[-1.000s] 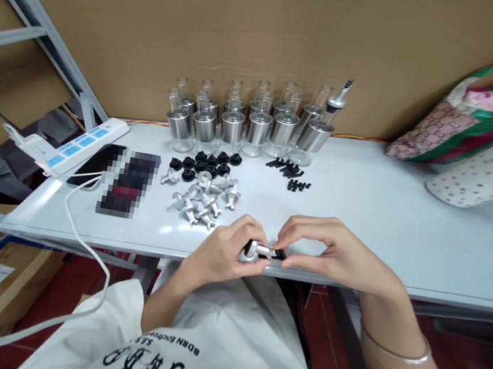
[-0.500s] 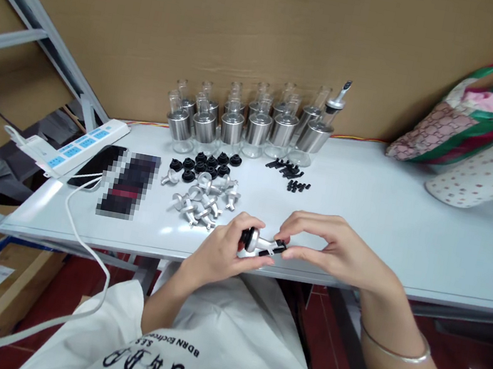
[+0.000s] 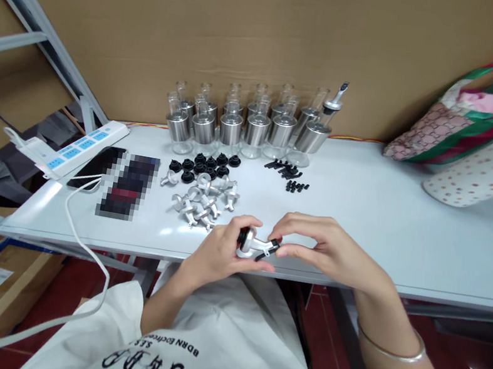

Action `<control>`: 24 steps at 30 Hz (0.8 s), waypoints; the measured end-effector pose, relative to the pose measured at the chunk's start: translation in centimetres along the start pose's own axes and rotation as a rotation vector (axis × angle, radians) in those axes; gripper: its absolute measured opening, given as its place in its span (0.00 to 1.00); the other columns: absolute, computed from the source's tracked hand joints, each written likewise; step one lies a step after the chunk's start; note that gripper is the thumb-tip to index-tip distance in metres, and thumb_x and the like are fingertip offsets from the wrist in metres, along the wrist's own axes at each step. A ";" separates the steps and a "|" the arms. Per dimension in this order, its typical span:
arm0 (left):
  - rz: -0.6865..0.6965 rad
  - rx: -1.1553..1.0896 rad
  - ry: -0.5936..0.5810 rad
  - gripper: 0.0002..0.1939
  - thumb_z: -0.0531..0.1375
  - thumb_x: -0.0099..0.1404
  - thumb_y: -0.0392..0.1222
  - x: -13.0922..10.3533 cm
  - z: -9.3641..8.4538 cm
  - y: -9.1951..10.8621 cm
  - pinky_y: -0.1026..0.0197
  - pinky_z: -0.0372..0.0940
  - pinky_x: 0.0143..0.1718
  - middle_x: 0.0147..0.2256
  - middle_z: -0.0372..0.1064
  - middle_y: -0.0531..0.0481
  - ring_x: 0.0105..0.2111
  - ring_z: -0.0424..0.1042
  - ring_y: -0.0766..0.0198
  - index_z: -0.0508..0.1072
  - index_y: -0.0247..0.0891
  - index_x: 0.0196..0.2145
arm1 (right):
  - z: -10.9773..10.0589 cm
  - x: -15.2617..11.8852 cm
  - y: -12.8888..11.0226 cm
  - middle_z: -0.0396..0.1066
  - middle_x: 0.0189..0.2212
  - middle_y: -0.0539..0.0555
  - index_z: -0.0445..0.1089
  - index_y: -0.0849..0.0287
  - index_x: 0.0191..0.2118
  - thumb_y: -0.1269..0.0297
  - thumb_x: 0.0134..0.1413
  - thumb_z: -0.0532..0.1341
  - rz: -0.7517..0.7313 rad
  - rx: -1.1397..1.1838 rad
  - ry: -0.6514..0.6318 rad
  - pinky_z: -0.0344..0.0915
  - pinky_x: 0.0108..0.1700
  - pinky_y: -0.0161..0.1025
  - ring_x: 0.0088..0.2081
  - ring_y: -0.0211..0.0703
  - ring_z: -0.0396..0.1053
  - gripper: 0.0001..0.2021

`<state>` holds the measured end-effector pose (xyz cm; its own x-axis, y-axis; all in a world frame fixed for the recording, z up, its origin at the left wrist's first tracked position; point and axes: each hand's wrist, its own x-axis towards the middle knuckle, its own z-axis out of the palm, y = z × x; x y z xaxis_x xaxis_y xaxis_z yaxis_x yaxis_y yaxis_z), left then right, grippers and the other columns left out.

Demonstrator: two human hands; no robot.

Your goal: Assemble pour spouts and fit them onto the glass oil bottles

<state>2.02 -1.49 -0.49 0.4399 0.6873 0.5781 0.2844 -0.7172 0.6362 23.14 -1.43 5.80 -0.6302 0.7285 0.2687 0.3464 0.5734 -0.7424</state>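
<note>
Near the table's front edge my left hand [image 3: 222, 249] grips a silver pour spout [image 3: 252, 244] by its black stopper end, the spout's tip pointing right. The thumb and fingers of my right hand [image 3: 312, 247] pinch a small black flap piece [image 3: 274, 248] at that tip. Whether the flap is fastened to the spout I cannot tell. To the left lie several loose silver spouts [image 3: 200, 200], with black rubber stoppers [image 3: 206, 166] behind them. Small black flap parts [image 3: 285, 169] and tiny black caps [image 3: 296, 187] form two groups beyond my right hand.
Glass bottles with metal sleeves [image 3: 256, 128] stand in rows at the back; one carries a fitted spout [image 3: 335, 101]. A power strip [image 3: 86, 146] and phone [image 3: 97, 166] lie left. At right are a dotted white bottle [image 3: 479, 165] and a patterned bag [image 3: 450, 112].
The black piece at the spout's tip has shifted slightly left, with my right hand moving the same way. My left hand keeps its grip on the spout.
</note>
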 end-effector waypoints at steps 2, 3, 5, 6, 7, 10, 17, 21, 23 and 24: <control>-0.039 -0.008 -0.029 0.31 0.60 0.57 0.64 0.0 -0.1 0.1 0.66 0.62 0.28 0.31 0.64 0.55 0.25 0.63 0.70 0.58 0.40 0.48 | 0.0 0.0 -0.1 0.75 0.33 0.55 0.74 0.58 0.37 0.55 0.59 0.59 0.003 -0.003 0.007 0.65 0.39 0.35 0.34 0.40 0.72 0.12; -0.056 -0.015 -0.047 0.32 0.60 0.57 0.64 0.0 -0.1 0.2 0.66 0.62 0.27 0.31 0.64 0.55 0.24 0.62 0.70 0.58 0.40 0.48 | 0.0 0.0 -0.2 0.75 0.33 0.55 0.74 0.58 0.37 0.55 0.59 0.59 0.006 -0.008 0.019 0.65 0.39 0.35 0.34 0.40 0.72 0.12; -0.070 -0.031 -0.080 0.31 0.59 0.58 0.64 -0.1 -0.3 0.3 0.67 0.61 0.25 0.30 0.65 0.54 0.23 0.62 0.70 0.58 0.40 0.49 | -0.1 0.0 -0.2 0.75 0.33 0.55 0.73 0.58 0.37 0.55 0.60 0.58 0.022 -0.028 0.061 0.65 0.39 0.35 0.34 0.40 0.71 0.12; -0.069 -0.039 -0.094 0.30 0.59 0.60 0.62 -0.1 -0.4 0.3 0.67 0.61 0.24 0.31 0.65 0.54 0.23 0.62 0.70 0.58 0.40 0.50 | -0.1 0.0 -0.2 0.75 0.33 0.55 0.73 0.58 0.38 0.55 0.61 0.57 0.031 -0.041 0.083 0.65 0.39 0.35 0.34 0.40 0.71 0.12; -0.065 -0.046 -0.105 0.28 0.58 0.62 0.60 -0.2 -0.5 0.4 0.66 0.62 0.24 0.32 0.67 0.52 0.23 0.62 0.70 0.58 0.40 0.51 | -0.1 0.0 -0.1 0.74 0.33 0.55 0.73 0.58 0.38 0.56 0.61 0.56 0.040 -0.050 0.101 0.65 0.39 0.36 0.34 0.41 0.71 0.13; -0.046 -0.052 -0.127 0.22 0.53 0.66 0.51 -0.1 -0.7 0.6 0.65 0.65 0.28 0.36 0.69 0.50 0.25 0.65 0.69 0.58 0.40 0.53 | 0.0 0.1 0.3 0.74 0.35 0.55 0.72 0.58 0.39 0.57 0.63 0.54 0.068 -0.057 0.125 0.66 0.41 0.37 0.36 0.42 0.71 0.13; -0.088 0.008 -0.029 0.17 0.55 0.66 0.53 0.3 -0.4 0.7 0.66 0.63 0.27 0.27 0.68 0.54 0.22 0.65 0.70 0.65 0.38 0.46 | 0.4 0.3 0.6 0.76 0.38 0.57 0.73 0.58 0.42 0.58 0.61 0.56 0.098 -0.143 0.240 0.68 0.40 0.38 0.38 0.43 0.73 0.12; -0.074 0.017 0.085 0.19 0.58 0.63 0.58 0.4 -0.1 0.3 0.66 0.61 0.25 0.32 0.69 0.51 0.23 0.64 0.71 0.65 0.38 0.38 | 1.0 0.2 0.0 0.76 0.35 0.55 0.74 0.57 0.42 0.59 0.61 0.57 0.072 -0.129 0.202 0.68 0.34 0.34 0.36 0.41 0.73 0.12; -0.046 0.033 0.132 0.20 0.59 0.62 0.59 0.5 -0.1 0.2 0.67 0.60 0.25 0.31 0.67 0.51 0.23 0.62 0.71 0.64 0.38 0.34 | 1.4 0.2 -0.3 0.77 0.34 0.55 0.73 0.57 0.45 0.59 0.60 0.58 0.051 -0.120 0.162 0.68 0.35 0.34 0.35 0.41 0.73 0.12; -0.041 0.044 0.144 0.20 0.58 0.62 0.59 0.5 -0.1 0.2 0.67 0.59 0.25 0.30 0.66 0.52 0.23 0.61 0.71 0.63 0.38 0.32 | 1.6 0.2 -0.4 0.77 0.34 0.54 0.73 0.57 0.47 0.59 0.59 0.59 0.042 -0.120 0.146 0.68 0.36 0.34 0.35 0.41 0.74 0.13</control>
<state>2.21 -1.25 -0.02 0.3012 0.7236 0.6210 0.3380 -0.6900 0.6400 21.77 -2.07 5.17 -0.5087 0.7943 0.3321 0.4562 0.5758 -0.6785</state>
